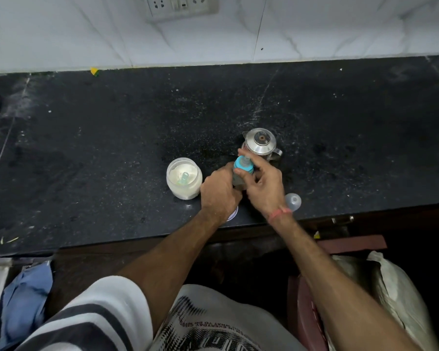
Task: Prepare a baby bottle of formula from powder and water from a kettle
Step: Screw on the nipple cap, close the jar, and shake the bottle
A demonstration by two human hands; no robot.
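A baby bottle (239,179) with a blue collar and clear teat (243,166) stands upright on the black counter (112,148). My left hand (219,192) is wrapped around the bottle's body. My right hand (264,184) has its fingers around the blue collar at the top. Just behind the bottle stands a small steel kettle (261,143) with its lid on. To the left is an open jar of white powder (184,178) with a pale green scoop (183,178) lying in it. The bottle's clear cap (293,200) lies on the counter to the right of my right wrist.
A white round lid (233,216) peeks out under my left wrist near the counter's front edge. A white tiled wall with a socket panel (180,5) backs the counter. Below the edge are a sack (390,287) at right and blue cloth (26,300) at left.
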